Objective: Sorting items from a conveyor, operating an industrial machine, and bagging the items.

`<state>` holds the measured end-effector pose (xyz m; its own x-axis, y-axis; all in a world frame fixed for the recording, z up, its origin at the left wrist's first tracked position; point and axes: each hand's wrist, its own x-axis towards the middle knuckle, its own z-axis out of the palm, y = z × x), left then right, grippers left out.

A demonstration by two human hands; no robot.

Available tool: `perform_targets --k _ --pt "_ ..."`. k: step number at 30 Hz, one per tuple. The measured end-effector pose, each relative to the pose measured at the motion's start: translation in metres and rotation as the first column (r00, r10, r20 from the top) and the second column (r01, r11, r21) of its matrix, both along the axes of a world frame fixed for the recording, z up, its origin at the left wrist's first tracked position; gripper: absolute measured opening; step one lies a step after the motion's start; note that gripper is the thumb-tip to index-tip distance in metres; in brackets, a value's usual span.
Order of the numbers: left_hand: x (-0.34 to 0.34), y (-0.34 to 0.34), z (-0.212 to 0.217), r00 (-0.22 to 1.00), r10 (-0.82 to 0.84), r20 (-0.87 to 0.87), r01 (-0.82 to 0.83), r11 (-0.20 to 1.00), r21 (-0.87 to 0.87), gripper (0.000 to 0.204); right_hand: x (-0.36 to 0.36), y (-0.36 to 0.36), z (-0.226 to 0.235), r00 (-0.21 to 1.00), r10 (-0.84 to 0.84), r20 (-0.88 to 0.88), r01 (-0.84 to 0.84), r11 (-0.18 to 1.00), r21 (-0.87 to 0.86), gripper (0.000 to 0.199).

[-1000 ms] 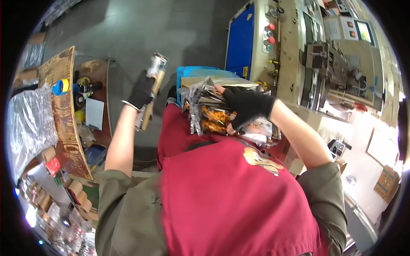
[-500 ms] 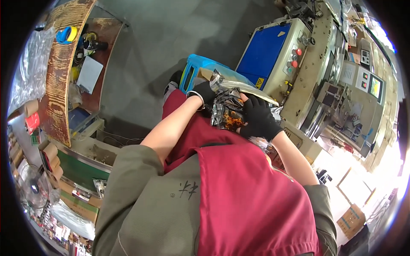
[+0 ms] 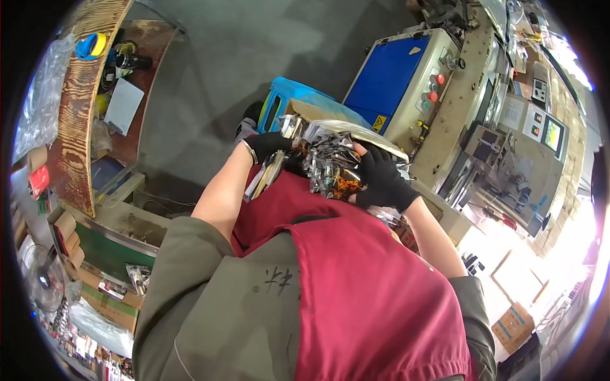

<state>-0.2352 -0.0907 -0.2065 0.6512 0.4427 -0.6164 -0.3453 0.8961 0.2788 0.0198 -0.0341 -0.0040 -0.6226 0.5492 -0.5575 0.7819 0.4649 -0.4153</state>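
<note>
Left hand [image 3: 268, 147] shifted away from right hand [image 3: 386, 180] | both grip foil packets [image 3: 330, 169] | probably light, slippery; hold mid-length

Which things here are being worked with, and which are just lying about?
In use:
shiny packets, in the right hand
flat packets, in the left hand

Seemingly lying about:
blue-and-yellow roll
white board
cardboard box

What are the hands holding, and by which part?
Left hand: slim silvery film packets, apparently around the middle. Right hand: shiny silver-black film packets with orange patches, by their right side.
</note>
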Motion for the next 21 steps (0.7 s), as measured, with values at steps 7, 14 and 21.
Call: perform_targets --k 7,14,21 --pt "0.021 0.013 0.004 0.758 -0.234 -0.609 0.615 0.568 0.547 0.022 -0.003 -0.010 0.003 0.998 -0.060 -0.022 0.062 0.993 0.097 0.105" --pt "0.031 -0.003 0.028 0.491 -0.060 -0.869 0.521 0.820 0.237 0.042 -0.008 -0.025 -0.025 0.996 -0.090 -0.001 0.087 0.965 0.246 0.106" --pt "0.018 0.022 0.077 0.466 0.215 -0.858 0.534 0.705 0.467 0.050 -0.016 -0.032 -0.128 0.947 -0.285 -0.149 0.320 0.879 0.353 0.041"
